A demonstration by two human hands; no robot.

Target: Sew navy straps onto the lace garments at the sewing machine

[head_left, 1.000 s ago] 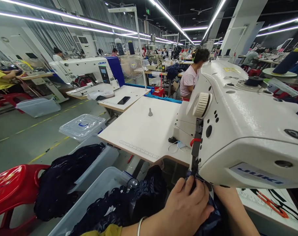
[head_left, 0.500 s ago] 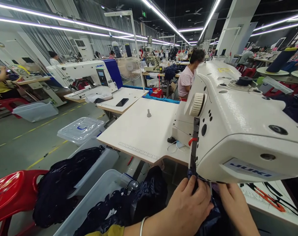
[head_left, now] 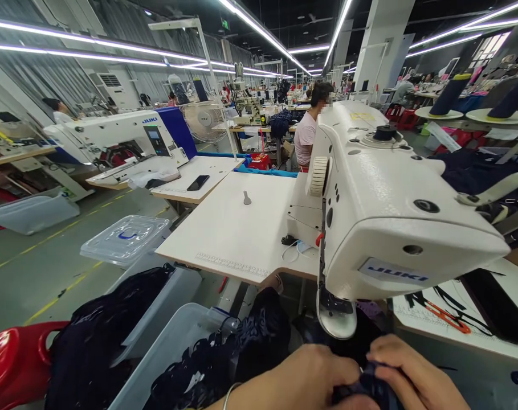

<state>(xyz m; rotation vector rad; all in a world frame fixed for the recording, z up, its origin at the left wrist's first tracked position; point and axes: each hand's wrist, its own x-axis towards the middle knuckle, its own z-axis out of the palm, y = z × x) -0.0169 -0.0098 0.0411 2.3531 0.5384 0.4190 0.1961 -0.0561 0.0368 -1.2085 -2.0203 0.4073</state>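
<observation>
garment factory, sewing machines (head_left: 382, 193), worktables (head_left: 237, 228)

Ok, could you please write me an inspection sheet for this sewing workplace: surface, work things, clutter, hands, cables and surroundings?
Surface: white laminate table top, with a printed ruler along its front edge and a small grey peg standing upright.
Job's things: dark navy fabric piece, below the head of the white JUKI sewing machine.
Clutter: clear plastic bin holding dark lace fabric; orange looped tool, perhaps scissors, on the right.
Grippers: left hand and right hand both pinch the fabric piece.
Cables: thin white cord at the machine base.
Surroundings: person in pink shirt at the next station; red plastic stool at the left.
</observation>
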